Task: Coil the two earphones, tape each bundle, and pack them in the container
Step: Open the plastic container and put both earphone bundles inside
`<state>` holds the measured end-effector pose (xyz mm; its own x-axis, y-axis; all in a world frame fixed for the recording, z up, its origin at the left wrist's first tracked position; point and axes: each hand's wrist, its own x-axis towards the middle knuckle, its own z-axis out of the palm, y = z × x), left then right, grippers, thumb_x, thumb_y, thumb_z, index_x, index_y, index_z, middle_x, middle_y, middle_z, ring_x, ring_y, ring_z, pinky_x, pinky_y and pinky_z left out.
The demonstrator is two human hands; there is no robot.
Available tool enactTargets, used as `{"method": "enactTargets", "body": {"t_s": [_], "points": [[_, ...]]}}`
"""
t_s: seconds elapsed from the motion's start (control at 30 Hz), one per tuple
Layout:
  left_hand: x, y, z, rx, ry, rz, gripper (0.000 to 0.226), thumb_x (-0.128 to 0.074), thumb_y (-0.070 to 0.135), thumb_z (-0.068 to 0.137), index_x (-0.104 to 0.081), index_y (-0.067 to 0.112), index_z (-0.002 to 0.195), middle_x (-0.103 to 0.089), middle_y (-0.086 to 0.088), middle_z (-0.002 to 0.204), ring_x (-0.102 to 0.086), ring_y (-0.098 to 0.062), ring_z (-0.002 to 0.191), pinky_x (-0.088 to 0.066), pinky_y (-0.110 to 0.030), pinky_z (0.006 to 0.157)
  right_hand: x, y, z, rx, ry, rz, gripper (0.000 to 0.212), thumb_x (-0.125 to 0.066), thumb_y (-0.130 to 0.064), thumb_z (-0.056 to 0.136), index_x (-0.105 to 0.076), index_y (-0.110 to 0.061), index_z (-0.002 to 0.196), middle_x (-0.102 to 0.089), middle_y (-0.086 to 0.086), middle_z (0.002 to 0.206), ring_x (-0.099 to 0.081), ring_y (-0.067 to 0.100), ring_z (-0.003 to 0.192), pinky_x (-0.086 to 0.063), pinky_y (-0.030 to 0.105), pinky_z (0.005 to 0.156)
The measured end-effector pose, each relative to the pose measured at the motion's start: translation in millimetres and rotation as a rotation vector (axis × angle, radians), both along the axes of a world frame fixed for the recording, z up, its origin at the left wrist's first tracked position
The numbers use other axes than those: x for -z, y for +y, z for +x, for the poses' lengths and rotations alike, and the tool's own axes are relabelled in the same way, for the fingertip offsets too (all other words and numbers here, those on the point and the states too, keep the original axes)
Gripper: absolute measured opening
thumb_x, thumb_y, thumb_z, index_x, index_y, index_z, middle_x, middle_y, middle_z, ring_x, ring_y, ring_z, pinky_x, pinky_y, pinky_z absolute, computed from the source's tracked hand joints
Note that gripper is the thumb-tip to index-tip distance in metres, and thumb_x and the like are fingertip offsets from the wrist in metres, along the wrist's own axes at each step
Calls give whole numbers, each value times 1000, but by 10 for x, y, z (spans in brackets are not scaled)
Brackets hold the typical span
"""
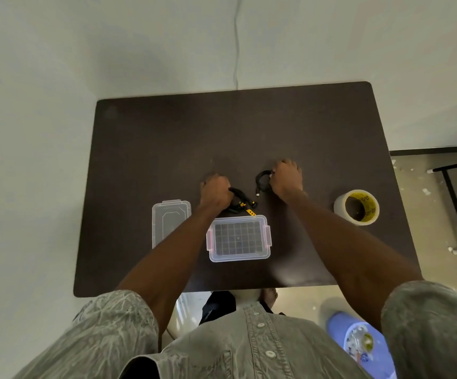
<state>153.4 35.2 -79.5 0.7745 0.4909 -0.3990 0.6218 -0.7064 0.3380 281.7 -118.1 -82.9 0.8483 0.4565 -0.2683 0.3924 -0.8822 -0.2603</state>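
On the table [167, 138] the container [238, 238] sits nearest the person, its lid [170, 220] just left, two earphone bundles [241, 201] [262, 181] behind it, and the tape roll [357, 207] far right.

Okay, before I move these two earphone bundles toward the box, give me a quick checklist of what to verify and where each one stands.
1. Container open: ok, lid lies to its left.
2. Container empty: ok, only the grid base shows.
3. Left hand has a grip on the black and yellow earphone: ok.
4. Right hand has a grip on the black earphone: ok.
5. Bundles taped: cannot tell.
6. Tape roll within reach: ok, on the table at the right.
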Motion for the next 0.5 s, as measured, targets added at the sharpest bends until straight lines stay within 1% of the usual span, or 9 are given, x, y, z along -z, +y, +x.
{"method": "enactTargets", "body": {"t_s": [0.07,0.13,0.2,0.27,0.33,0.4,0.47,0.5], "points": [[-35,21,-11,-86,-45,-150,6,-68,18,80,-65,14,83,-67,-5,88,-61,-21,86,-48,-35,84,-33,6,-26,35,0,51,26,-52,-17,92,-60,-7,114,-60,17,122,-53,36,116,-34,40,100],[-121,40,-29,-219,-97,-354,12,-74,12,76,-65,14,84,-68,-4,84,-60,-16,76,-48,-28,72,-84,5,-46,81,44,109,20,-54,-15,91,-62,-9,108,-66,16,113,-57,36,110,-35,38,97],[-217,50,-73,-308,-122,-537,19,-76,4,72,-67,11,88,-69,-9,82,-59,-15,70,-47,-26,65,-144,-9,-71,146,116,191,18,-59,-17,88,-65,-11,104,-68,15,110,-59,37,108,-40,38,95],[-319,56,-130,-338,-120,-661,23,-75,1,73,-67,8,93,-68,-12,82,-59,-14,67,-45,-25,61,-201,-37,-108,235,194,295,20,-65,-17,84,-67,-12,104,-69,13,110,-61,35,107,-46,36,92],[-404,57,-179,-373,-108,-732,24,-76,4,75,-66,6,97,-67,-9,79,-59,-12,66,-43,-24,61,-279,-68,-159,300,245,373,23,-68,-14,83,-70,-12,106,-70,12,110,-63,31,105,-47,30,88],[-479,40,-239,-415,-118,-741,22,-78,9,77,-68,6,96,-68,-7,79,-59,-11,66,-43,-25,62,-369,-111,-227,324,256,434,21,-70,-10,82,-72,-9,103,-71,12,106,-65,27,100,-45,26,83],[-581,-8,-318,-453,-158,-719,20,-78,11,77,-70,4,94,-68,-7,74,-56,-7,57,-43,-24,59,-484,-161,-316,349,270,490,18,-72,-9,83,-72,-9,100,-72,9,102,-64,21,92,-43,23,78],[-626,-24,-347,-477,-184,-712,20,-78,10,77,-70,3,93,-68,-7,70,-55,-5,51,-42,-22,57,-527,-169,-347,367,282,515,17,-73,-9,82,-72,-10,99,-72,8,101,-64,20,90,-45,23,78]]}}
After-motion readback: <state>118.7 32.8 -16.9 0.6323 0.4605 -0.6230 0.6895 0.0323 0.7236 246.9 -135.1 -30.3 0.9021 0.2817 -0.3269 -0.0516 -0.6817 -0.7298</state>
